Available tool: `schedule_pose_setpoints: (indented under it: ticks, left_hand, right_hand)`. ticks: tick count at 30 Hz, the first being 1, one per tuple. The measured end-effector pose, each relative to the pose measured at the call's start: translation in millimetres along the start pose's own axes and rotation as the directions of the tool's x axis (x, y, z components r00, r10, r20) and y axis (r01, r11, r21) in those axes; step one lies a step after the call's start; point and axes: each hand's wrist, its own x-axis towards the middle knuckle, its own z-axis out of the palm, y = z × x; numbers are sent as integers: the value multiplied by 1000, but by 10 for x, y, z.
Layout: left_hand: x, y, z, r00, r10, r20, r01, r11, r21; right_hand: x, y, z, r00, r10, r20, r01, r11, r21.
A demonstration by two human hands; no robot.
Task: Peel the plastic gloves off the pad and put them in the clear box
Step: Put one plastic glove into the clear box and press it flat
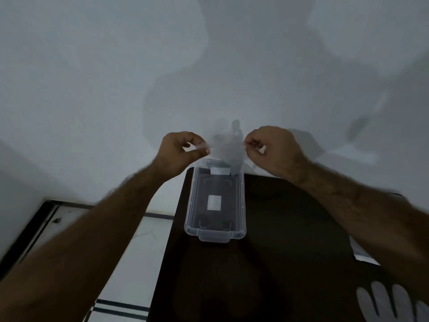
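No readable text anywhere, white label (214, 202) on the floor of the clear box (192, 205) blank, second white patch (220, 170) at the box's far end also blank

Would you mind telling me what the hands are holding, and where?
Both hands, left and right, pinch a thin plastic glove by its opposite top edges.

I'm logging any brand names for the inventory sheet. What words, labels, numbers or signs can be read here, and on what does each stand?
No text can be read.
White label inside the clear box, on its floor: blank or too blurred to tell.
White strip at the box's far end: no print legible.
Plastic glove held between left hand and right hand: no visible print.
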Motion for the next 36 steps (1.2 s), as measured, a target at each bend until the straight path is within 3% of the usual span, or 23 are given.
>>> schedule_pose_setpoints:
  ticks: [3, 7, 12, 18, 23, 28, 33, 36]
  left_hand:
    - [-176, -142, 38, 1000, 8, 4, -8, 999, 40]
    - [-314, -389, 117, 998, 57, 33, -63, 971, 229]
    - [-390, -757, 265, 975, 111, 194, -191, 863, 468]
    - [-588, -1168, 466, 937, 2, 348, -234, 744, 626]
    - [-614, -1152, 609, 809, -203, 552, -337, 610, 717]
    - [-504, -1106, 768, 673, -385, 632, -407, 521, 751]
    - [-421, -1128, 828, 543, -468, 698, -507, 479, 716]
    - [-360, -1089, 833, 481, -516, 709, -522, 481, 705]
  right_hand:
    - [-183, 43, 191, 997, -67, 35, 70, 995, -71]
    - [-335, 145, 514, 980, -140, 143, 162, 975, -152]
    - [-527, 194, 889, 939, -165, 301, 239, 943, -229]
    - [-757, 178, 1400, 819, -145, 556, 345, 897, -275]
    - [-956, 59, 1693, 764, -171, 622, 428, 856, -291]
    - [-923, -40, 1848, 688, -12, 726, 333, 894, -301]
    - [-693, -10, 1815, 474, 54, 879, 197, 966, -166]
    - [-557, 73, 1780, 471, 42, 881, 82, 993, -91]
